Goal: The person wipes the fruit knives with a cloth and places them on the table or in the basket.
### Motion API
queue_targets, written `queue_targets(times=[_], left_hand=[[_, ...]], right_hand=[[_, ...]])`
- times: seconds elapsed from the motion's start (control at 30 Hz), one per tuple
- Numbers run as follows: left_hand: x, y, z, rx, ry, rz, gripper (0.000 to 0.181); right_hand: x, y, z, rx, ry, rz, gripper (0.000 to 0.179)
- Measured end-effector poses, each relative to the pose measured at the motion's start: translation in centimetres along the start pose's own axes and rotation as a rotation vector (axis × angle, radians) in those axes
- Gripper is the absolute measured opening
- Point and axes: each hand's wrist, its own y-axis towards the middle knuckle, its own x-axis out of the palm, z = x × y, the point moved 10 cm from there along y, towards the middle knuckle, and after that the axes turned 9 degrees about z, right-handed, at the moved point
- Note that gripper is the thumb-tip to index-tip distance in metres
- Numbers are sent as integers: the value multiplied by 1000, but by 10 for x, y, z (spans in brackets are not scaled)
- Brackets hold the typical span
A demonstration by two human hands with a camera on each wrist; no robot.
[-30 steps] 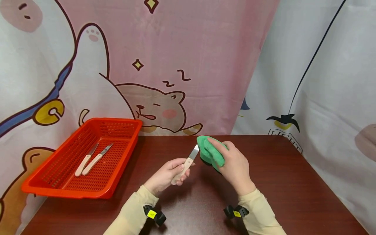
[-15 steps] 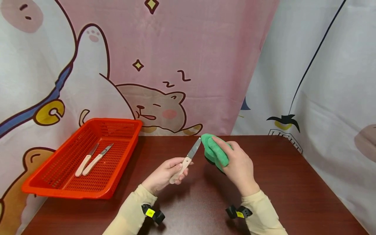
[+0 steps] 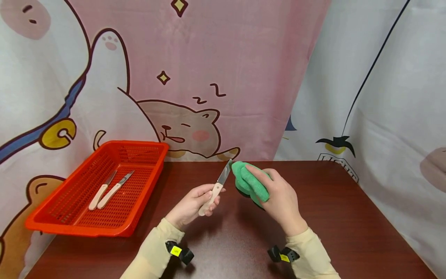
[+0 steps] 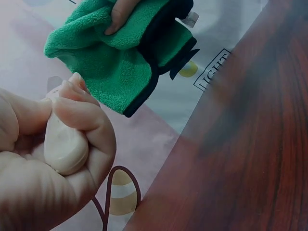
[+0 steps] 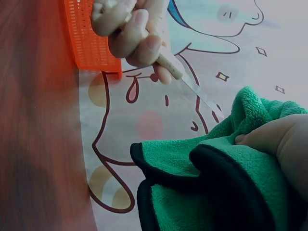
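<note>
Fingers of left hand [image 3: 192, 204] wrapped round the pale handle [image 3: 210, 200] of a paring knife [image 3: 217, 187], blade [image 3: 224, 173] slanting up beyond them; right hand [image 3: 283, 201] grips green cloth [image 3: 244, 180] (bunched, black-edged) just beside the blade tip; two similar knives [image 3: 99, 196] in red basket [image 3: 74, 231], left

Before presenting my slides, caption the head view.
Left hand grips a cream-handled metal knife; right hand holds a green plush cloth.

From the head, well back, looks forward and down across the dark red-brown wooden desk [image 3: 348, 217]; from either wrist, looks close-up, tilted, sharing the fluffy green black-edged cloth [image 4: 108, 65] and pink-and-white cartoon-printed fabric backdrop [image 3: 265, 77].
</note>
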Motion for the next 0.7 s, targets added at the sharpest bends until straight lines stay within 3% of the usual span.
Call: queue_targets(times=[0.7], left_hand=[[0, -2, 3, -4, -23, 23, 22]], right_hand=[[21, -9, -32, -129, 48, -47, 78]])
